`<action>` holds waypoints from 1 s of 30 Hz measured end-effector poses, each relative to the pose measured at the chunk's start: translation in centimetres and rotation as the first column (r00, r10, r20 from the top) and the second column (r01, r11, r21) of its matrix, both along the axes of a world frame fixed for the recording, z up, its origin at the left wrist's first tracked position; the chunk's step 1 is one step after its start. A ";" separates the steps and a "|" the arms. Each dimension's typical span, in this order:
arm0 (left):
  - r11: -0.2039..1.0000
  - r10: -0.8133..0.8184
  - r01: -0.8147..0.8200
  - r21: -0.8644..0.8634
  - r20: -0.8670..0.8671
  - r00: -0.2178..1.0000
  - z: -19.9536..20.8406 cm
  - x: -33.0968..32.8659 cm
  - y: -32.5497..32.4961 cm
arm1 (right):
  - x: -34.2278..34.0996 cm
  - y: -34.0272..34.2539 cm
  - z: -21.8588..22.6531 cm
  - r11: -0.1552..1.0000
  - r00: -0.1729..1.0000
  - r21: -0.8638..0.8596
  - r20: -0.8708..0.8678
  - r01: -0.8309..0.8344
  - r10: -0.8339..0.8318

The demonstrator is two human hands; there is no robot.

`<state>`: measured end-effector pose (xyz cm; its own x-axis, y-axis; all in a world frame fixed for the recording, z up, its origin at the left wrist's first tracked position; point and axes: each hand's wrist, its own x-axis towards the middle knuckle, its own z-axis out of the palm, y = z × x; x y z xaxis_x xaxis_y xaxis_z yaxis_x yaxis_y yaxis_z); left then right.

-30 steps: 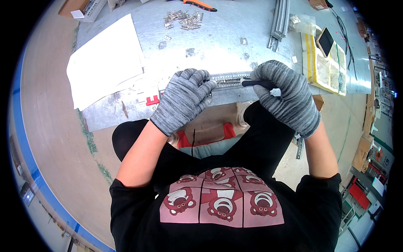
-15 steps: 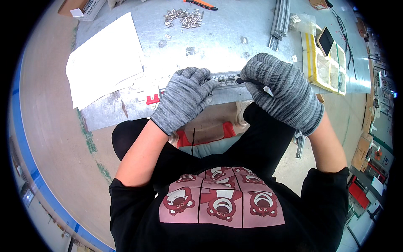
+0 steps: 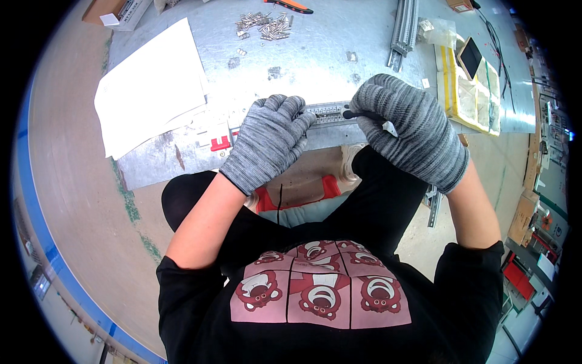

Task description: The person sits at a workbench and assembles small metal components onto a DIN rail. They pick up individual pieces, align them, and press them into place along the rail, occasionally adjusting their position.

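My left hand (image 3: 267,136), in a grey knitted glove, is at the left of a grey strip of small blocks (image 3: 328,113) lying along the near edge of the metal worktop (image 3: 327,67). Its fingers are bent and its thumb is near the fingertips, at the strip; the glove hides whether I am pinching the strip or only steadying it. My right hand (image 3: 412,130), gloved the same way, is closed around a slim black tool (image 3: 359,114). The tool's rounded dark end pokes out to the left of my fingers, by the right part of the strip; I can't tell whether it touches it.

Left of my left hand a red and white part (image 3: 220,143) sits near the worktop's edge, and beyond it lie large white sheets of paper (image 3: 151,85). Across the worktop is a loose pile of small metal pieces (image 3: 264,25), with an orange-handled tool (image 3: 294,6) behind it. Farther right are long metal rails (image 3: 405,30), a clear plastic bag (image 3: 442,33) and a yellow-edged tray (image 3: 450,85) with a phone (image 3: 470,58) resting on it.
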<state>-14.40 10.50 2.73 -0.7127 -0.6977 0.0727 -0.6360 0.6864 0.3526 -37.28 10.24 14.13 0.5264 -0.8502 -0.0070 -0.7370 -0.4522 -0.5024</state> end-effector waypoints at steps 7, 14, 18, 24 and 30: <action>1.000 0.004 -0.004 0.011 -0.008 1.000 -0.1 0.1 0.1 | -0.2 -0.1 -0.1 1.000 0.999 -0.023 0.036 -0.015 0.016; 0.999 0.002 -0.002 0.036 -0.011 1.000 0.1 0.0 -0.1 | 0.2 -0.3 0.3 0.998 1.000 0.061 -0.026 -0.015 0.016; 1.000 -0.008 0.009 0.028 -0.017 1.000 0.1 0.1 -0.2 | 0.7 -0.3 1.4 0.995 0.987 0.052 -0.131 -0.081 0.087; 1.000 -0.007 0.007 0.012 -0.028 1.000 -0.6 0.3 -0.1 | 1.6 -0.9 2.8 0.980 0.939 0.142 -0.296 -0.137 0.174; 1.000 -0.015 0.015 0.008 -0.048 0.999 -0.6 0.3 -0.1 | 1.4 -1.1 2.9 0.977 0.947 0.177 -0.278 -0.115 0.162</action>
<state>-14.15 10.40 2.15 -0.7188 -0.6877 0.1015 -0.6079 0.6927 0.3880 -35.88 9.18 16.98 0.5941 -0.7449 -0.3036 -0.7967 -0.4931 -0.3495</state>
